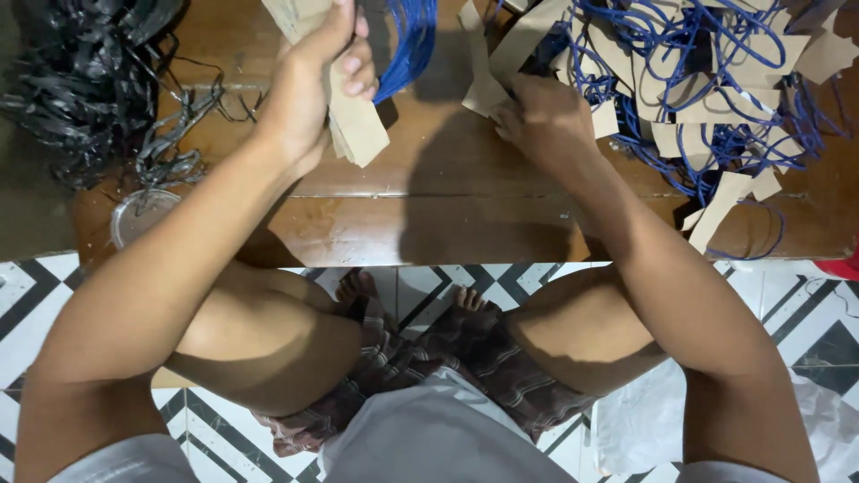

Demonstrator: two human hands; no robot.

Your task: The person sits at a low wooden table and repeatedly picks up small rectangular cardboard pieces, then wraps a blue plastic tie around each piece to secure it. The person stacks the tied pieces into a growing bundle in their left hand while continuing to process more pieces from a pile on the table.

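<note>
- The person sits on a black-and-white tiled floor (pixel 36 295), knees bent, feet crossed just before the near edge of a low wooden tabletop (pixel 447 192).
- A round clear lid (pixel 139 215) lies at the tabletop's near left corner, partly under black strands.
- The left hand (pixel 313 89) is raised over the middle left of the tabletop, grip pressed together around a stack of brown card strips (pixel 358 125); thumb on top, fingers curled round the front. The strips hang down tilted from the fist.
- Blue cords (pixel 407 45) arc from that same fist toward the far edge.
- The right hand (pixel 546 121) rests right of centre, its grip pinching a card piece (pixel 483 89) at the edge of the pile; the fingertips are hidden under the knuckles.
- A pile of card pieces and blue loops (pixel 707 80) covers the far right corner, reaching the right edge.
- A tangle of black strips (pixel 80 80) sits at the far left corner, spilling off the tabletop.
</note>
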